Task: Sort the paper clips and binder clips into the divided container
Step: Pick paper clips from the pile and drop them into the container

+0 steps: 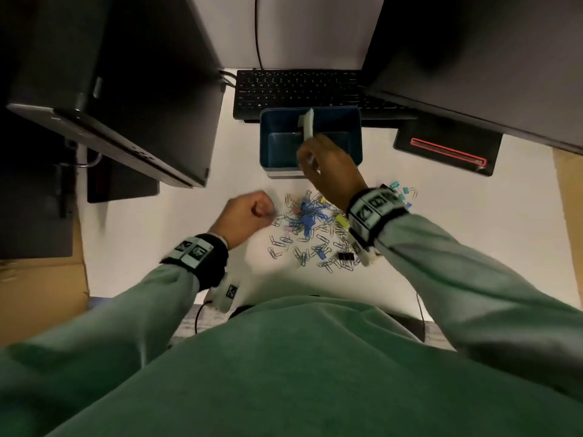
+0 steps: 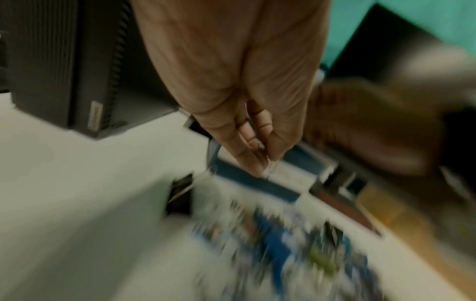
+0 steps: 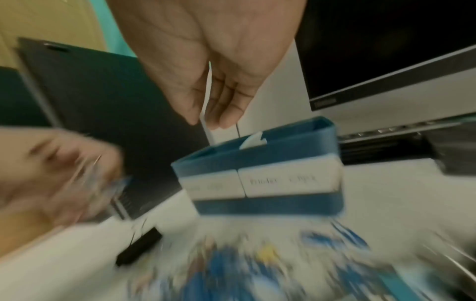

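Note:
A blue container (image 1: 274, 143) stands in front of the keyboard, with white labels (image 3: 288, 181) on its front wall. My right hand (image 1: 310, 157) is over it and pinches the white divider card (image 1: 307, 124), which stands tilted in the container's middle. In the right wrist view the card (image 3: 206, 114) runs between thumb and fingers of the right hand (image 3: 208, 120). A pile of paper clips and coloured binder clips (image 1: 310, 227) lies on the desk before the container. At the pile's left edge my left hand (image 1: 263, 211) is curled, pinching a silver paper clip (image 2: 269, 162).
A black binder clip (image 1: 346, 256) lies at the pile's near right, and teal binder clips (image 1: 398, 188) lie behind my right wrist. A keyboard (image 1: 299, 89) sits behind the container. A dark computer case (image 1: 126, 89) stands left, a monitor (image 1: 489, 58) right.

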A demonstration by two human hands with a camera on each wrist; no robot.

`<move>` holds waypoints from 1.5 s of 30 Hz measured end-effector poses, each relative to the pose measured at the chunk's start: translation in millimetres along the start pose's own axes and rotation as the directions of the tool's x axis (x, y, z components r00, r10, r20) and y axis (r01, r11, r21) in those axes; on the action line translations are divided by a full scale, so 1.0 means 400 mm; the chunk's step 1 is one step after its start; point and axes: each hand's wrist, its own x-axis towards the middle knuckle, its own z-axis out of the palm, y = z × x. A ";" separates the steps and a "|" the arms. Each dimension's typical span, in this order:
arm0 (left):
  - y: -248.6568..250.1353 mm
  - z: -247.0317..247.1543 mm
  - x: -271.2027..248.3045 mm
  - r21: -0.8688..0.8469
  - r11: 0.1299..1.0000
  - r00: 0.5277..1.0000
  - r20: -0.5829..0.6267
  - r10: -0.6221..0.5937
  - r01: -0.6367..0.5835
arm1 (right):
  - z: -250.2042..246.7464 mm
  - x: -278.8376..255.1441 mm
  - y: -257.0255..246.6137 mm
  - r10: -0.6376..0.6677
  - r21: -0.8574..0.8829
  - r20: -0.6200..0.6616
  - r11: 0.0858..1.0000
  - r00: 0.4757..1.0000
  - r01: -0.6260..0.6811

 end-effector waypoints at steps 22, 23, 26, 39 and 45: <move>-0.055 0.195 0.054 0.597 0.800 0.997 0.082 0.013 -0.060 | 0.021 -0.211 0.149 0.220 -0.253 0.264 0.955 0.939 -0.152; -0.053 0.190 0.051 0.574 0.817 0.997 0.077 0.018 -0.059 | 0.026 -0.214 0.137 0.168 -0.295 0.261 0.951 0.951 -0.087; -0.063 0.160 0.034 0.518 0.854 0.998 0.023 0.052 -0.056 | 0.070 -0.219 0.069 -0.022 -0.263 0.398 0.955 0.917 0.138; -0.133 0.148 -0.063 0.588 0.800 0.990 0.134 0.046 -0.117 | 0.127 -0.213 0.089 0.041 -0.367 0.456 0.919 0.889 0.146; -0.076 0.196 0.014 0.538 0.829 0.986 0.148 0.081 -0.149 | 0.143 -0.218 0.092 0.055 -0.371 0.405 0.922 0.913 0.109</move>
